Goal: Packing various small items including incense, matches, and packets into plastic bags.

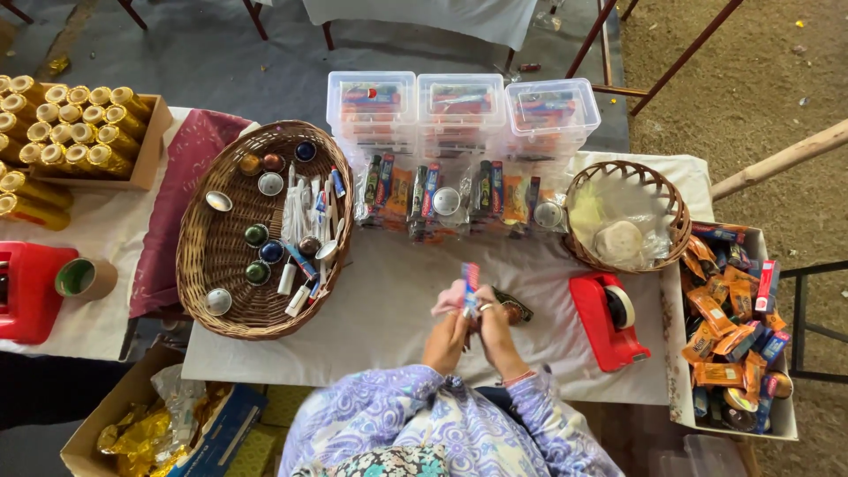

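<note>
Both hands' fingers (459, 320) clench a small bundle (468, 296) (pink, blue); tape dispenser (608, 320) sits right, wicker basket (256, 231) left.

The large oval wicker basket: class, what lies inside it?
Inside the oval wicker basket lie small round capsules and a heap of white tubes and sachets. Whatever sits beneath that heap is covered.

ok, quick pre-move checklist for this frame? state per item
1. Left hand on the small bundle: ok, both hands hold it above the white cloth.
2. Right hand grip: ok, fingers closed on the bundle.
3. What the bundle contains: cannot tell, too small.
4. Red tape dispenser near the right hand: ok, upright on the cloth.
5. Big wicker basket stocked: ok, small tubes and round tins inside.
6. Box of orange packets: ok, full.
</note>
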